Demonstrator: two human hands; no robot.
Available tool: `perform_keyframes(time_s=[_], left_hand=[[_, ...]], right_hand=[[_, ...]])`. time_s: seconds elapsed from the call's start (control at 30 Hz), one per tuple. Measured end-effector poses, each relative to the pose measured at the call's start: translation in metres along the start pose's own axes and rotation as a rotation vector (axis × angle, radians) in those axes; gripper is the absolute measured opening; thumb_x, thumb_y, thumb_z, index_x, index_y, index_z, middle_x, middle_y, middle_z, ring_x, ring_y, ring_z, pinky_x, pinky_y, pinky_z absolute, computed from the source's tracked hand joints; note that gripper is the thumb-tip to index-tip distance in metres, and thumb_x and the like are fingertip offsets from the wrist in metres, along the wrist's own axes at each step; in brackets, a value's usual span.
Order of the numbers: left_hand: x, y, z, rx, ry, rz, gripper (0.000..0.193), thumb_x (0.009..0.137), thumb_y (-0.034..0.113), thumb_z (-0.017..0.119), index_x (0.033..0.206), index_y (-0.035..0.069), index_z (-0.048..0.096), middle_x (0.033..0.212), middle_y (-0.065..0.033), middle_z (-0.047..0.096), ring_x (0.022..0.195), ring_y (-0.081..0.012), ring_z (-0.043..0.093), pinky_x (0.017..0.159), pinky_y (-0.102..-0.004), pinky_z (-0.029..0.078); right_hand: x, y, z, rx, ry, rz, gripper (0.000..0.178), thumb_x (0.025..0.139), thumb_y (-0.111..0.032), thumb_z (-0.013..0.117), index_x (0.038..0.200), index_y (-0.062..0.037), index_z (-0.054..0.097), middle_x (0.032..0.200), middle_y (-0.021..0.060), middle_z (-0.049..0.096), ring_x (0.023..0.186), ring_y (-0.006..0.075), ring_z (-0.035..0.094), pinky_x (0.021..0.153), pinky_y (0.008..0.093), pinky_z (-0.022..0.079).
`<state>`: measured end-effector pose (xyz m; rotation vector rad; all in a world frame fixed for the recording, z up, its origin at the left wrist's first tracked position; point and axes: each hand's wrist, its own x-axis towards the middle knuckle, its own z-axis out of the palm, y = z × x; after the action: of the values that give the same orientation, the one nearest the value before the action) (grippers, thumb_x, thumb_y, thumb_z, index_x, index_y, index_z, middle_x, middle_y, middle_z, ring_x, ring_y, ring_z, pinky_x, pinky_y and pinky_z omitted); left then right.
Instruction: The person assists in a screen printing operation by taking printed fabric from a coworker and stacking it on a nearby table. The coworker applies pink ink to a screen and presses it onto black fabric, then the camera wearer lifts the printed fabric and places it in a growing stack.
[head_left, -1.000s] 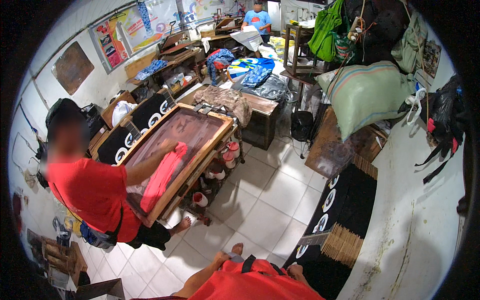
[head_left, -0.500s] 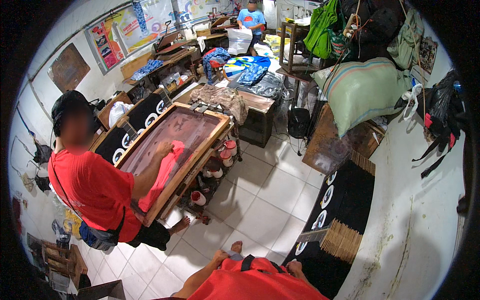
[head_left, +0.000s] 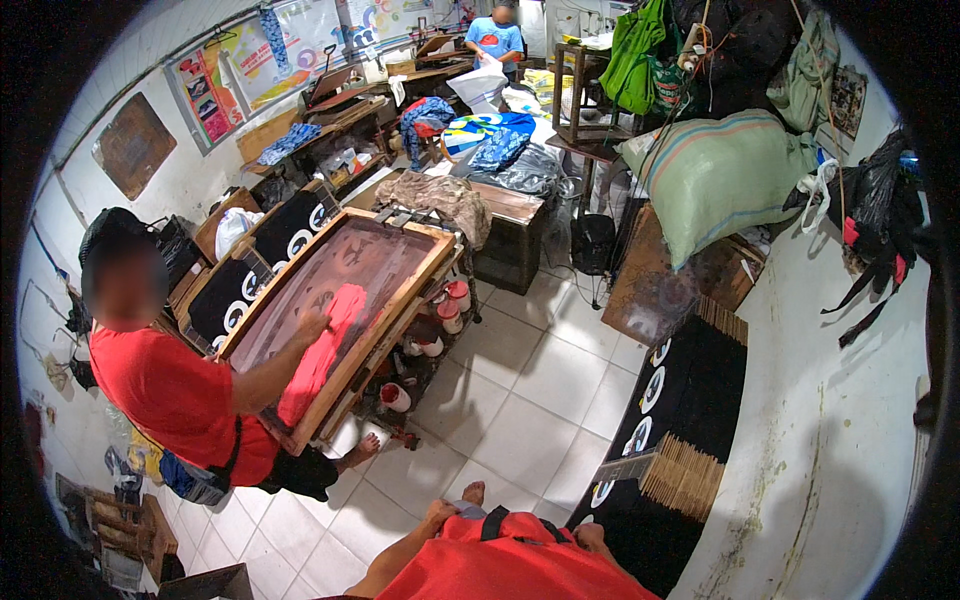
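Observation:
My left hand (head_left: pixel 439 514) rests by the grey cloth over my leg, near my bare foot (head_left: pixel 473 493). My right hand (head_left: pixel 591 537) sits low at my other side, next to a stack of black printed fabric panels (head_left: pixel 622 520). The fingers of both hands are too small and hidden to make out, and I see nothing held in either. Across the aisle, a co-worker in a red shirt (head_left: pixel 165 400) bends over a wooden-framed printing screen (head_left: pixel 400 265). That person's hand (head_left: pixel 312 325) is on the screen beside a broad band of red ink (head_left: pixel 320 370).
Pots of red ink (head_left: pixel 449 317) stand on a shelf under the screen table. Thin wooden slats (head_left: pixel 685 482) lie along the black panels at my right. A bulging pale green sack (head_left: pixel 725 180) leans by the right wall. A person in blue (head_left: pixel 495 40) stands at the back.
The co-worker's hand has drawn back along the screen toward their body, and their head has shifted left. At the back, the person in blue has raised and moved the white sheet. My hands stay put.

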<state>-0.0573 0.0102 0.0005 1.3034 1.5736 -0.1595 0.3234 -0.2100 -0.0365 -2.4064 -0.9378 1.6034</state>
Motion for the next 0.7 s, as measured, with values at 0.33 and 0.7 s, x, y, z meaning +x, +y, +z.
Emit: perform_keyframes(time_s=[0.33,0.7], left_hand=[[-0.007,0.003,0.0,0.013,0.013,-0.028,0.034,0.069,0.033,0.067,0.087,0.004,0.067,0.087,-0.0161,0.065,0.08,-0.0267,0.064,0.071,-0.0349,0.05],[-0.017,0.018,-0.003,0.032,-0.018,-0.035,0.031,0.069,0.029,0.065,0.086,0.004,0.068,0.085,-0.0149,0.066,0.078,-0.024,0.064,0.07,-0.0341,0.05]], right_hand=[[-0.024,-0.018,-0.01,0.108,0.096,-0.134,0.011,0.073,-0.013,0.053,0.069,-0.0098,0.062,0.069,0.0063,0.062,0.061,0.02,0.059,0.051,0.0322,0.046],[0.025,0.025,0.011,0.178,0.103,-0.08,0.019,0.067,-0.033,0.061,0.081,-0.0241,0.069,0.083,0.0022,0.067,0.079,0.0227,0.064,0.066,0.0341,0.051]])
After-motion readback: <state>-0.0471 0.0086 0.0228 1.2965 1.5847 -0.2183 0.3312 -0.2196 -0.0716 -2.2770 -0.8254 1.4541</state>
